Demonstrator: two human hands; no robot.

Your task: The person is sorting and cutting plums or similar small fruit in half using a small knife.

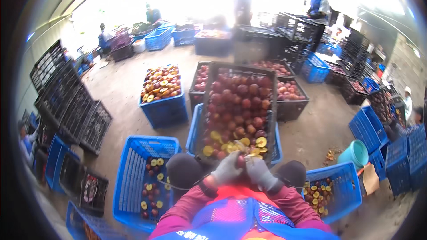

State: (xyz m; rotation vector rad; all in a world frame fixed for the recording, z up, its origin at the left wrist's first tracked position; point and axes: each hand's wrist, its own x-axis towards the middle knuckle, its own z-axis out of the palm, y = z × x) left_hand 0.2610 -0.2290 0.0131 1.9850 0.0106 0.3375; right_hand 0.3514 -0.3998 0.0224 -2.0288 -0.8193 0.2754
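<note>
My left hand [226, 171], in a pale grey glove, is closed round a dark red plum [240, 162]. Against it, my gloved right hand [261, 174] has its fingers curled together; what they grip is hidden. Both hands are at the near edge of a black crate [274, 106] full of whole plums, with yellow-fleshed plum halves [261, 142] at its near end. That crate rests tilted on a blue crate [192, 138]. A small pale strip just above my fingers is too blurred to name.
Blue crates with plum halves stand by my left knee [116, 195] and right knee [356, 191]. Ahead is a blue crate [164, 113] heaped with cut plums. Black crates [73, 98] are stacked at left; a turquoise bucket [354, 153] is at right. A person [318, 9] stands far right.
</note>
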